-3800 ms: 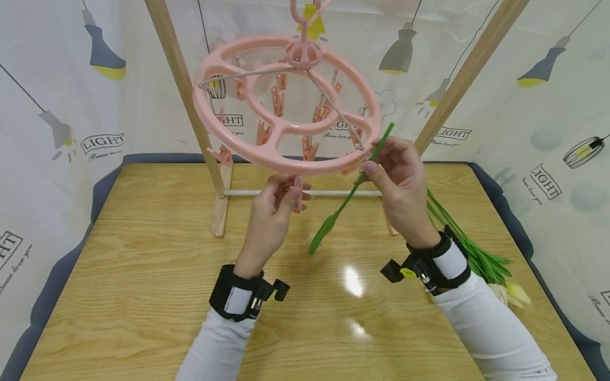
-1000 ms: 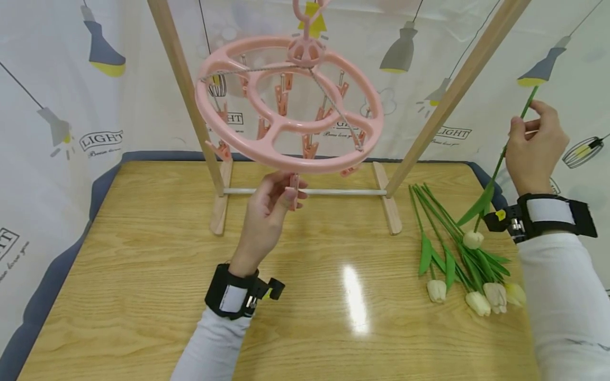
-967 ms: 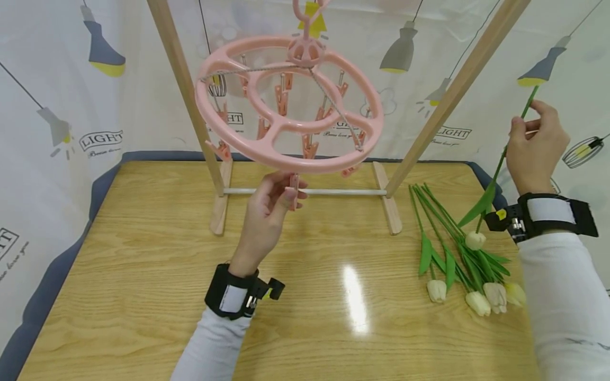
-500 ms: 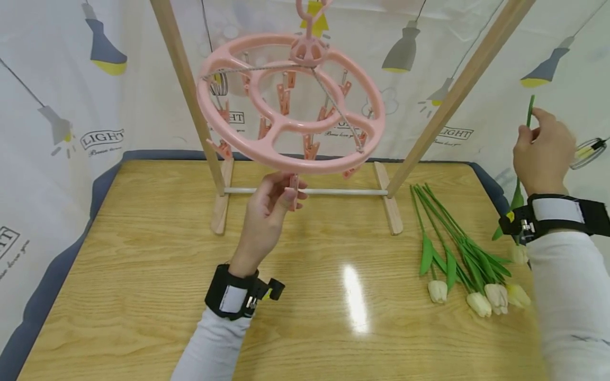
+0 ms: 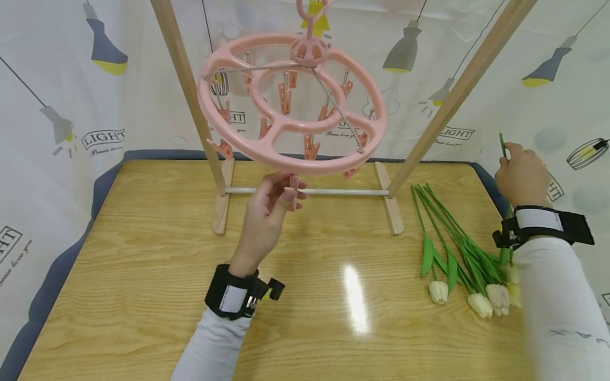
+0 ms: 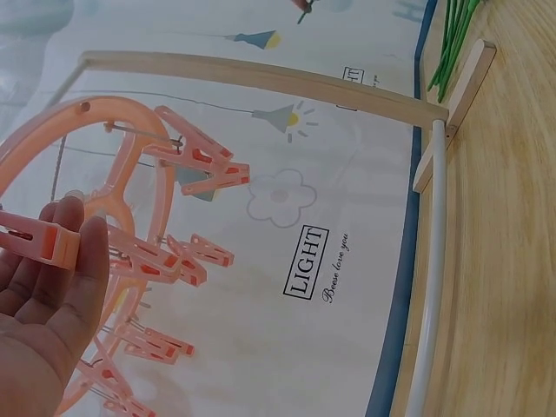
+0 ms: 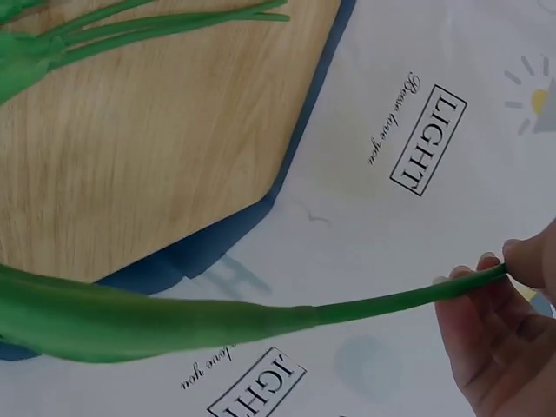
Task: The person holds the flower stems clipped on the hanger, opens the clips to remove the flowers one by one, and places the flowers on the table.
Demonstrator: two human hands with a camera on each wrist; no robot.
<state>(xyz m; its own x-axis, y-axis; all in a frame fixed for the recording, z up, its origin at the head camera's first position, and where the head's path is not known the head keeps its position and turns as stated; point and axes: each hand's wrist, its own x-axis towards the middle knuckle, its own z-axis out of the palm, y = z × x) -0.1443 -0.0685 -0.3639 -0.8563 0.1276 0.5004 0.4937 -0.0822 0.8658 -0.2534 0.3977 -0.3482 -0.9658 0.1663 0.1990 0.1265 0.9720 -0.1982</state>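
Note:
My left hand [image 5: 267,211] pinches a pink clothespin [image 5: 294,191] beneath the front rim of a round pink hanging dryer [image 5: 286,161]. In the left wrist view that clothespin [image 6: 39,239] lies between thumb and fingers. Over the table's right edge, my right hand [image 5: 521,177] pinches the green stem [image 5: 502,145] of an artificial tulip near its end. The right wrist view shows the tulip's stem [image 7: 382,308] between thumb and fingertips. Its leaf and bloom hang downward, partly behind the wrist in the head view. Several white and yellow tulips [image 5: 457,243] lie close by on the table.
More pink clothespins [image 5: 311,148] hang from the dryer. A wooden frame [image 5: 457,100] with a white crossbar [image 5: 343,192] stands around it on the wood-grain table [image 5: 157,264]. Printed cloth [image 5: 157,121] hangs behind and at the sides.
My right hand has carried the tulip from beside the dryer to the far right, and within the last half second came lower and slightly left. My left hand stays on the clothespin.

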